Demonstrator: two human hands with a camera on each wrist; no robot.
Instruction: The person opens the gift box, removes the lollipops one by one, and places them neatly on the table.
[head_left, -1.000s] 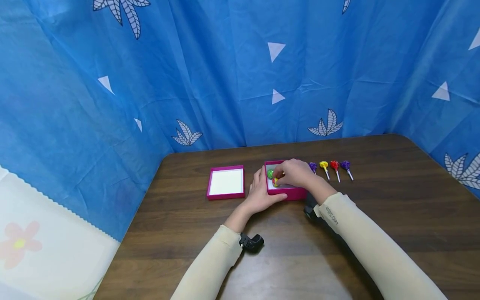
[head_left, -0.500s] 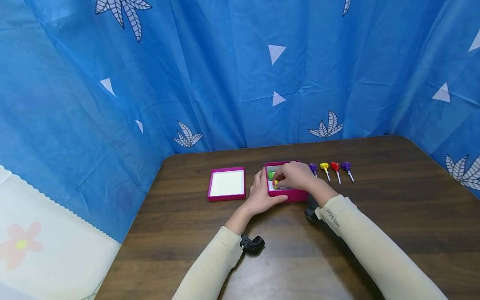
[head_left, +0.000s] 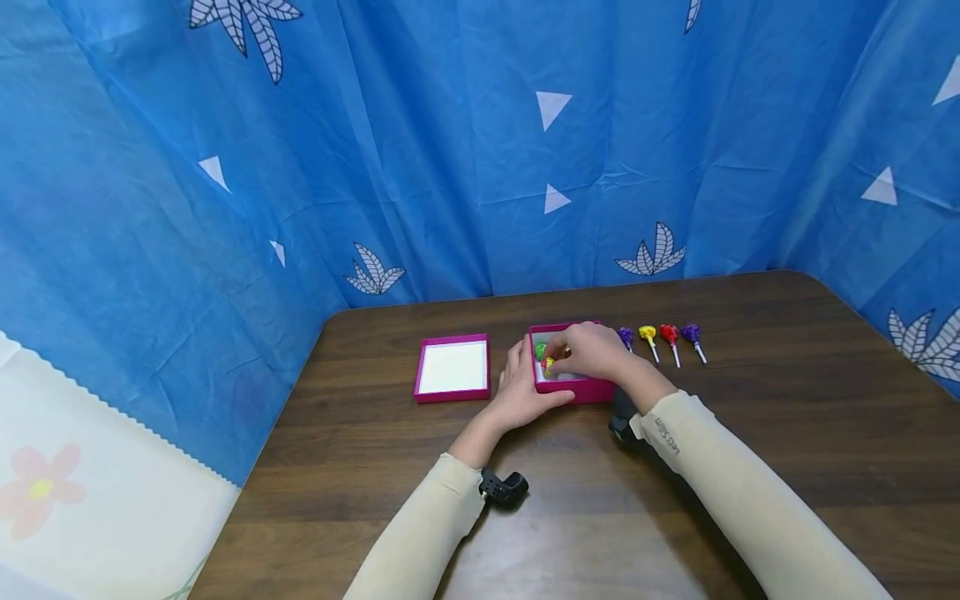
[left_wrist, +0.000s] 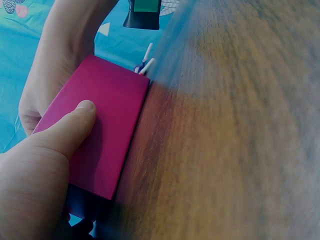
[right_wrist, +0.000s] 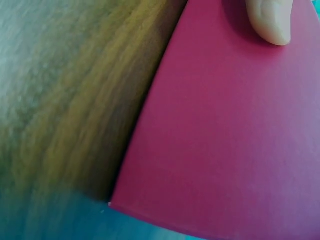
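Inside the magenta box (head_left: 596,392) on the wooden surface (head_left: 375,467): a yellow-and-red candy (head_left: 548,365), pinched between the fingers of the right hand (head_left: 592,347). Nudged slightly leftward since half a second ago, near the green candy (head_left: 541,350); likely being settled, not yet released. Unmoved along the left wall: left hand (head_left: 517,395), fingers extended.

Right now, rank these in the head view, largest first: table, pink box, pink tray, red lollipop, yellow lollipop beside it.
1. Table
2. Pink box and pink tray: too close to rank; the left hand and right hand cover part of the box.
3. Red lollipop and yellow lollipop: look alike, so unranked.
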